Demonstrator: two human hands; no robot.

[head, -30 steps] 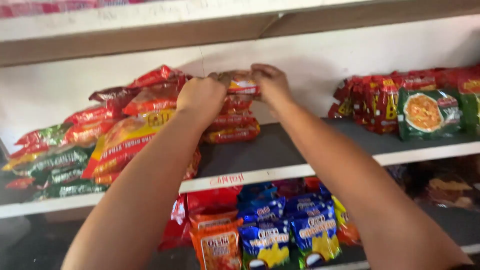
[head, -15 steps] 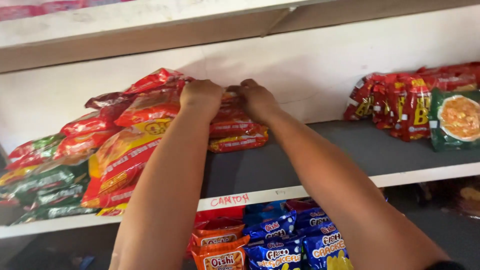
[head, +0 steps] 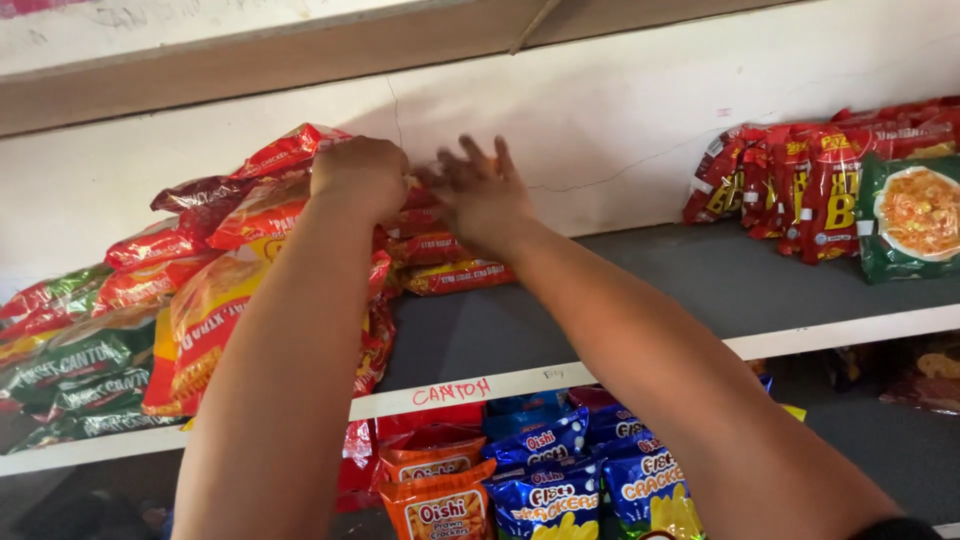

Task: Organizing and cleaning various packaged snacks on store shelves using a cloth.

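Left hand [head: 358, 175] fisted on the stack of red-and-yellow foil noodle packets [head: 440, 250], grip contents hidden. Right hand [head: 480, 195] at 3 o'clock, fingers splayed, holding nothing.

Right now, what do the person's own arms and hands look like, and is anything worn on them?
Both forearms are bare, with no sleeves in view up to the frame's lower edge. The left hand and right hand wear no gloves, and no rings show on the fingers. A dark band or cuff edge sits on the right arm at the bottom corner; what kind it is cannot be told.
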